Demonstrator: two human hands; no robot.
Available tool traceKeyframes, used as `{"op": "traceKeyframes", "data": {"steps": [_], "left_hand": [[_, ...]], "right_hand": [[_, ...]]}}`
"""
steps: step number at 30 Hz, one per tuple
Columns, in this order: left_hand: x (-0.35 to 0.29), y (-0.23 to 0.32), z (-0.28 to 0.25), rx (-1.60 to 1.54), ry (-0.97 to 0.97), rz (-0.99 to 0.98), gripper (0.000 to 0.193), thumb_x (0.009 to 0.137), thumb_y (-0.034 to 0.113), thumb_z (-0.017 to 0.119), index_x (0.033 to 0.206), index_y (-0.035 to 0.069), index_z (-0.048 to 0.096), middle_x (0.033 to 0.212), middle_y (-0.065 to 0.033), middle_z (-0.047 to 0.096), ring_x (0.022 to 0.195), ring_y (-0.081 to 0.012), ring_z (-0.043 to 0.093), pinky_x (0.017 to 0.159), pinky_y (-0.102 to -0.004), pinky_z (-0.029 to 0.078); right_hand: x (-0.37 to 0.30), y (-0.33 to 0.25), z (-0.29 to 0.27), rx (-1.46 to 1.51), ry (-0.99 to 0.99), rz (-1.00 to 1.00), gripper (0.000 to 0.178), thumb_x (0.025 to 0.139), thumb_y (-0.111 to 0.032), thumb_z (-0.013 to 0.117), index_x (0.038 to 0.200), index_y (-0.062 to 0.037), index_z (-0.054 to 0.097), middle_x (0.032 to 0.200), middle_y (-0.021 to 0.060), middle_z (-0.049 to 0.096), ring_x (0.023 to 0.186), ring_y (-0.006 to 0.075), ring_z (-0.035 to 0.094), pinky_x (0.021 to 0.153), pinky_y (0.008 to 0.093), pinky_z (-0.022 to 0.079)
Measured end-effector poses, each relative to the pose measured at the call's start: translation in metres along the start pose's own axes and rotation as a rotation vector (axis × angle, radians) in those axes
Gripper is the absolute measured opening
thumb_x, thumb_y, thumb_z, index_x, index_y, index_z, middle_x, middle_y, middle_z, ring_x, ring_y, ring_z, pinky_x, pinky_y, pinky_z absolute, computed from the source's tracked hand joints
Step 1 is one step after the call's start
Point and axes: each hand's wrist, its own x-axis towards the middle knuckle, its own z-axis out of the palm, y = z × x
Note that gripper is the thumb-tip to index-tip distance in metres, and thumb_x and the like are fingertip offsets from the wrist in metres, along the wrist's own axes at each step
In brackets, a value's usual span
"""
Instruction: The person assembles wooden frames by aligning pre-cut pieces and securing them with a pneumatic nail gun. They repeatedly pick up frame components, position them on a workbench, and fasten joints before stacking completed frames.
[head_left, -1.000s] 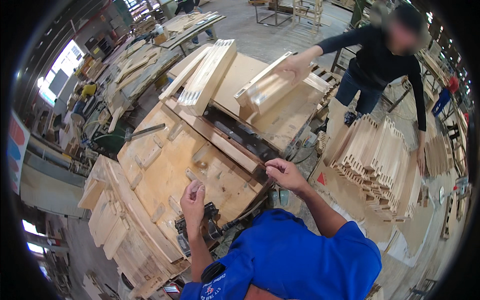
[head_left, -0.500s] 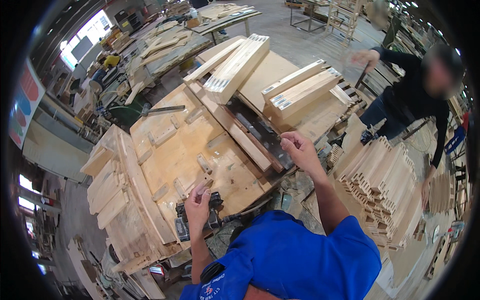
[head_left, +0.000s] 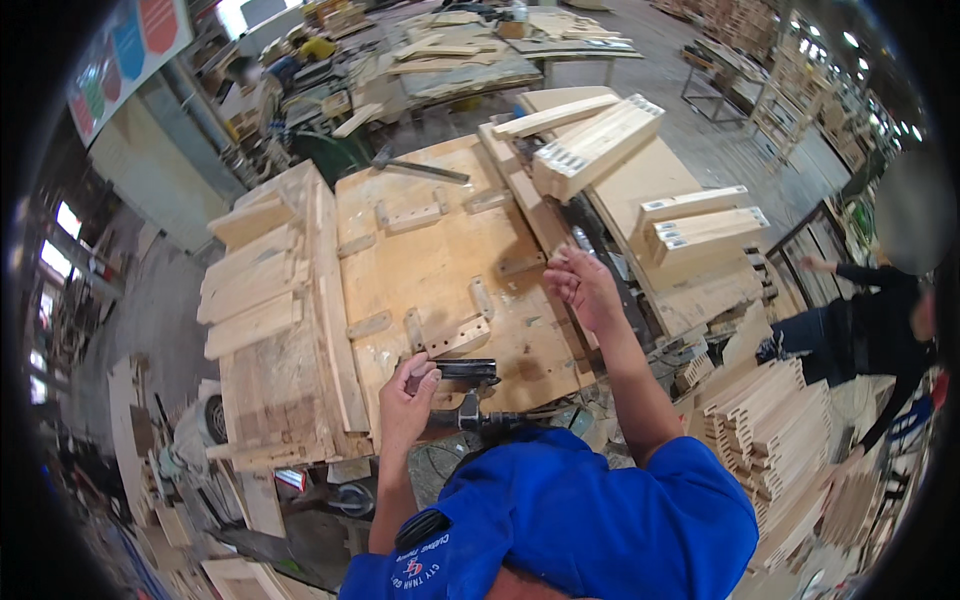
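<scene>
My left hand (head_left: 408, 398) is at the near edge of the plywood board (head_left: 420, 260), its fingers curled in toward the thumb. Whether anything is between them I cannot make out. Right beside its fingertips lies a black tool (head_left: 466, 371) that looks like a nail gun, its lower part near my blue shirt. Over the right side of the board, my right hand (head_left: 588, 292) is held up with thumb and fingertips pinched together; anything in the pinch is too small to name. Small wooden blocks (head_left: 460, 337) are fixed on the board. A hammer (head_left: 425, 171) lies at its far edge.
Finger-jointed wood pieces (head_left: 600, 145) are stacked at the far right, with another bundle (head_left: 705, 228) nearer. Loose boards (head_left: 250, 270) lie on the left. A large pile of jointed slats (head_left: 770, 425) stands at the right, with a co-worker (head_left: 860, 330) beside it.
My view has swung, so the bench sits lower and further right. My right hand's fingers have drawn closer together, over the board's right side. The left hand stays beside the black tool.
</scene>
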Motion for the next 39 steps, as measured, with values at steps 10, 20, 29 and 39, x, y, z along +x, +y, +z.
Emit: {"op": "traceKeyframes", "data": {"steps": [10,20,29,39], "left_hand": [[-0.024,-0.028,-0.041,-0.129,0.090,-0.084,0.042,0.100,0.009,0.068,0.137,-0.008,0.058,0.118,-0.0143,0.072,0.107,-0.0153,0.068,0.096,-0.0289,0.054],[0.011,-0.013,-0.012,-0.115,0.047,-0.058,0.041,0.099,0.010,0.071,0.134,-0.006,0.062,0.113,-0.0122,0.074,0.102,-0.0140,0.069,0.091,-0.0280,0.055],[0.030,0.011,0.006,0.014,-0.077,-0.041,0.042,0.099,0.014,0.072,0.134,-0.005,0.062,0.116,-0.0110,0.074,0.106,-0.0136,0.068,0.094,-0.0287,0.054],[0.124,0.090,0.043,-0.171,-0.249,0.209,0.060,0.099,0.025,0.073,0.150,0.002,0.050,0.127,-0.0164,0.069,0.107,-0.0204,0.070,0.092,-0.0322,0.057]], "right_hand": [[0.133,-0.036,0.014,-0.009,0.423,-0.078,0.078,0.088,-0.054,0.079,0.137,-0.0009,0.049,0.117,0.0136,0.053,0.108,0.0313,0.054,0.083,0.0479,0.053],[0.175,-0.042,-0.011,-0.008,0.368,-0.008,0.064,0.085,-0.047,0.083,0.129,-0.0050,0.061,0.114,0.0122,0.064,0.098,0.0285,0.060,0.085,0.0474,0.050],[0.091,-0.018,-0.006,0.119,0.237,-0.181,0.034,0.092,-0.030,0.081,0.112,-0.0075,0.065,0.096,0.0016,0.064,0.083,0.0137,0.060,0.073,0.0294,0.048],[-0.044,0.025,0.063,-0.266,-0.257,-0.259,0.056,0.091,-0.010,0.079,0.139,0.0013,0.053,0.121,0.0059,0.064,0.108,0.0159,0.064,0.092,0.0310,0.053]]}}
